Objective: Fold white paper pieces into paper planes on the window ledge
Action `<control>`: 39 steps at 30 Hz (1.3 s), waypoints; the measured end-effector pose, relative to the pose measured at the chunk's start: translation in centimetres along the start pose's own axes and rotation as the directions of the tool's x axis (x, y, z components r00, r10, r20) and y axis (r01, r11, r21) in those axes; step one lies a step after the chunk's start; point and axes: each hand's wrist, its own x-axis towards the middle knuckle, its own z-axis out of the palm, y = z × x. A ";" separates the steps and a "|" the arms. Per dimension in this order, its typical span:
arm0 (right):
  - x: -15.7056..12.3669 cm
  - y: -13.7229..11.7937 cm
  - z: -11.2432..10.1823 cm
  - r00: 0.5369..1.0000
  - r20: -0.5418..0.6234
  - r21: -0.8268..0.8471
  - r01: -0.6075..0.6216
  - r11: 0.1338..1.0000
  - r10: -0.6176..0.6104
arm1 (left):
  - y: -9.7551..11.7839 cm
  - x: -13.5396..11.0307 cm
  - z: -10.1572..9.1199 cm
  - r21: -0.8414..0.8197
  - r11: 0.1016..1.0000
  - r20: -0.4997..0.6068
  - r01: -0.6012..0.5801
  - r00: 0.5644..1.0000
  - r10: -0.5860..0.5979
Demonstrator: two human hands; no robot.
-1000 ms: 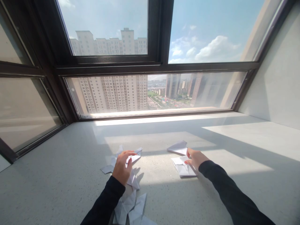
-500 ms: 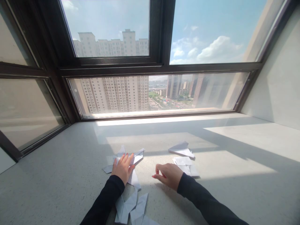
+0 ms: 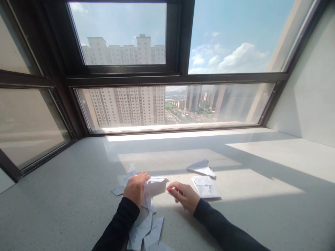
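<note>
Bright daylight reaches me on the feed through a dark-framed window point(image 3: 120, 81) with five panes in view, three ahead and two along the left side. Beyond the glass I see one broad, pale apartment block point(image 3: 125, 104) and, farther right, several towers point(image 3: 193, 98) too hazy to count. One white wall point(image 3: 314, 87) closes the right side. Below the window spreads one pale, speckled sill point(image 3: 274, 205), crossed by bands of sun and shadow.

Two dark sleeves come in from the bottom edge, the left sleeve point(image 3: 117, 223) and the right sleeve point(image 3: 222, 221), each ending in one bare hand. I see the left hand point(image 3: 134, 188) bent over the papers, fingers together and closed on one folded strip point(image 3: 158, 179), which stands clear of the sill with its shadow below; the thumb is hidden from me. The right hand point(image 3: 184, 196) is half curled, thumb and forefinger slightly apart, with nothing that I can see in its grasp, just beside the strip's free tip.

Beneath and around the left hand lie more white papers point(image 3: 148, 200), partly covered, so I cannot count them. Nearer the bottom edge I make out at least three folded pieces point(image 3: 153, 232), overlapping. Right of the right hand lie one squarish packet point(image 3: 206, 188) and, just behind it, one pointed piece point(image 3: 201, 166).
</note>
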 end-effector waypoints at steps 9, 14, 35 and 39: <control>0.5 -0.5 -0.6 0.984 -0.014 0.449 -0.151 0.881 0.176 | 1.7 -0.1 0.3 -0.143 0.895 -0.102 -0.422 0.906 0.410; 0.8 0.5 -0.5 0.936 -0.266 0.515 -0.063 0.855 0.229 | 1.6 -0.3 0.5 -0.066 0.952 0.002 -0.298 0.954 0.299; 0.4 0.4 -0.3 0.972 -0.204 0.422 -0.016 0.907 0.112 | -0.3 -0.2 -0.4 0.165 0.972 -0.024 0.169 0.986 -0.167; 0.5 0.6 -0.3 0.972 -0.210 0.421 -0.006 0.907 0.103 | 0.1 0.0 -0.8 0.086 0.983 -0.150 0.164 0.977 -0.150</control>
